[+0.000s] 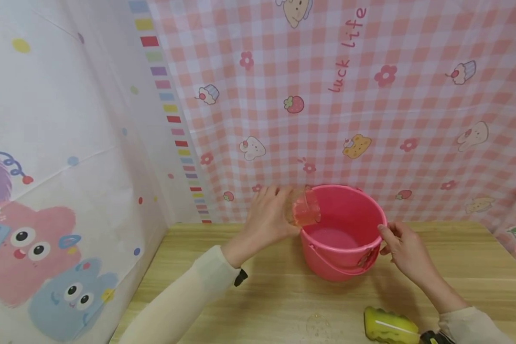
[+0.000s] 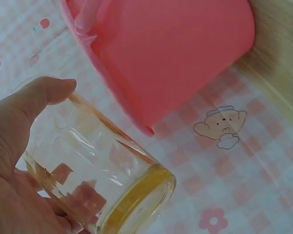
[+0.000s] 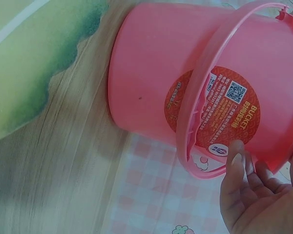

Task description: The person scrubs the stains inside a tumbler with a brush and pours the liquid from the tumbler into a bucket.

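A clear, amber-tinted drinking glass is gripped in my left hand. The glass lies tilted at the left rim of a pink bucket, its mouth end toward the bucket in the head view. On the opposite side, my right hand pinches the bucket's rim, thumb on top and fingers outside. The bucket stands upright with its handle hanging down the front. A red label shows on its wall. No contents are discernible in the bucket.
A yellow-green sponge with wavy edges lies near the right forearm. Wet spots mark the wooden tabletop in front of the bucket. A pink checked cloth hangs behind, and a white printed sheet hangs at left.
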`<state>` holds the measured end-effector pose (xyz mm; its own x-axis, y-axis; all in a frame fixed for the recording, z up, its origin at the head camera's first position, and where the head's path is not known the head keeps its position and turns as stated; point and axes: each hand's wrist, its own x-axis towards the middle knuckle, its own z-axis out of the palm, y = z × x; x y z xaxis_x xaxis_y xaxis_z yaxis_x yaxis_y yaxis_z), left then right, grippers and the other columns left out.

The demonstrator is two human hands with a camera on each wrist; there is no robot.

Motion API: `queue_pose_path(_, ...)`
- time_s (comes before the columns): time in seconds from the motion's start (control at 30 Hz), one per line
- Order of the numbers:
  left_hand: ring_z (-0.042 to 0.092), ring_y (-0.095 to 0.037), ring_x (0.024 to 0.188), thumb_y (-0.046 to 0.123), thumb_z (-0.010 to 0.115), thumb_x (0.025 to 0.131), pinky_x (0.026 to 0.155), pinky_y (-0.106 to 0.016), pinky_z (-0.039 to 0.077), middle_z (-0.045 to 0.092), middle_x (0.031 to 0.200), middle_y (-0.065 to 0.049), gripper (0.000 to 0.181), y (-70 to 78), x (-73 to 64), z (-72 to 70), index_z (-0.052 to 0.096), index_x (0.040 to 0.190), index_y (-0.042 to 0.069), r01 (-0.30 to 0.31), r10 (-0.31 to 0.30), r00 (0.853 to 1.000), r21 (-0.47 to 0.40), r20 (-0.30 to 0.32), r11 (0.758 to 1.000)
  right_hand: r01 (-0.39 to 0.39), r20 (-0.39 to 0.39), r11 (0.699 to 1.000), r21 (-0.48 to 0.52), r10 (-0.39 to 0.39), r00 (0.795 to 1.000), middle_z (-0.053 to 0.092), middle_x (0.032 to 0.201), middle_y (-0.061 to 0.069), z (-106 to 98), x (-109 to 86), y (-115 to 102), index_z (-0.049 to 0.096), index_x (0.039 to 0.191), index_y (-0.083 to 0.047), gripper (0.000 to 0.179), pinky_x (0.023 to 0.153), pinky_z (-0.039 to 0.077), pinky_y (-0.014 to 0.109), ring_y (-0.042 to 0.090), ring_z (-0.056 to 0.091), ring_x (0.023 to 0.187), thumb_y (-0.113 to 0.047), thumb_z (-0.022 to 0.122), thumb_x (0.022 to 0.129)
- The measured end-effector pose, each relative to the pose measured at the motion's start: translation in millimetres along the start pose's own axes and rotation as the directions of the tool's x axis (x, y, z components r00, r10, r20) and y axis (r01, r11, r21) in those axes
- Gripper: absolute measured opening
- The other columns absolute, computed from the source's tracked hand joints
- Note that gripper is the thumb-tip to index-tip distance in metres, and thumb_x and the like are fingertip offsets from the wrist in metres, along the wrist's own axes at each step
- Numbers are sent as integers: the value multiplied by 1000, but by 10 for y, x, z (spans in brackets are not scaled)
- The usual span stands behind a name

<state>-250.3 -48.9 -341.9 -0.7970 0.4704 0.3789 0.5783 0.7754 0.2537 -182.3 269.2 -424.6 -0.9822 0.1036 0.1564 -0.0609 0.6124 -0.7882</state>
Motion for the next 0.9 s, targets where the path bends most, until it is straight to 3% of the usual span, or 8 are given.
queue_pose_path(0.2, 52, -28, 127, 46, 97, 69, 109, -48, 46, 59, 139, -12, 96, 49, -66, -25, 54, 147, 8, 27, -29, 999, -67, -35, 997, 9, -7, 1000, 14, -9, 1000, 70, 100, 18, -3, 2, -4, 58, 122, 6, 47, 54, 55, 31, 18, 67, 73, -38, 46, 113)
queue_pose_path(0.53, 52, -27, 131, 42, 96, 71, 107, -51, 47, 57, 143, -10, 89, 59, -166, -27, 56, 143, 10, 62, -77, 994, -197, -72, 978, 8, -4, 1000, 15, -8, 1000, 70, 101, 18, -5, 0, 1, 58, 121, 6, 47, 54, 56, 32, 18, 67, 74, -39, 46, 113)
queue_pose_path(0.9, 56, -22, 120, 40, 97, 69, 100, -46, 52, 62, 129, -2, 79, 28, -317, 18, 60, 132, 10, 80, -137, 976, -305, -170, 949, -2, -1, 1000, 18, 3, 1000, 70, 103, 19, 7, 0, -1, 58, 121, 5, 47, 55, 55, 32, 19, 67, 74, -39, 46, 112)
